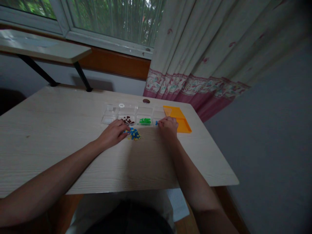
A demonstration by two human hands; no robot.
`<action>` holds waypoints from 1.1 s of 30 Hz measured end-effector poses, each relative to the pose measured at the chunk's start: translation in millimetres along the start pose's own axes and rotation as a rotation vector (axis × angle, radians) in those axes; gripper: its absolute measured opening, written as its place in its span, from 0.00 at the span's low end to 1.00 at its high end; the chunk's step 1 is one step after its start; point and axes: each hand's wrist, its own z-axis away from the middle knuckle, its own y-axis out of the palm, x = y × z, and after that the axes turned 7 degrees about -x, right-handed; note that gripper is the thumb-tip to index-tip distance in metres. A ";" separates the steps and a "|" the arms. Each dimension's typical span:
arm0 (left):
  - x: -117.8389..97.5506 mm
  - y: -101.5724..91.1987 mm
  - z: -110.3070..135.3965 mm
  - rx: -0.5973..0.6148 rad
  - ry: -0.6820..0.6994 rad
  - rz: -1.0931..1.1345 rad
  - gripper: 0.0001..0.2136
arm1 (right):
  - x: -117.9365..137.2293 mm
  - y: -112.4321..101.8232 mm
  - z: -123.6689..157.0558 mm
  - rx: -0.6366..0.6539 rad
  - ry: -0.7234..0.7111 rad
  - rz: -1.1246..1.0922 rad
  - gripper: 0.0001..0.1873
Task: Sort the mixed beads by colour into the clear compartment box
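On a pale wood-grain surface (pixel 109 169), left fingers (pixel 123 127) curl at a pile of tiny blue and yellow pieces (pixel 134 134); right fingers (pixel 162 121) bend at a clear plastic tray (pixel 144 112). Grips unclear; pinching lightly suits.

A loose heap of small blue and yellow pieces (pixel 135 133) lies just beside the fingertips of the left hand (pixel 114 132). Beyond and between the hands, a clear compartmented tray (pixel 144 112) lies flat, holding dark brown pieces (pixel 128 120) near the left hand and bright green pieces (pixel 145 121) midway. A few blue pieces (pixel 156 123) sit at the fingertips of the right hand (pixel 168 126).
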 end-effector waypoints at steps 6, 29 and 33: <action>-0.7 -0.5 0.3 0.036 -0.003 0.028 0.11 | 1.2 -1.7 0.4 0.011 -0.030 0.029 0.12; 4.5 8.5 1.0 -0.043 -0.064 0.116 0.08 | 17.7 2.9 9.5 -0.185 -0.206 -0.161 0.11; 4.4 9.7 1.0 -0.062 -0.111 0.154 0.09 | 32.3 -1.3 17.0 -0.110 -0.268 -0.187 0.11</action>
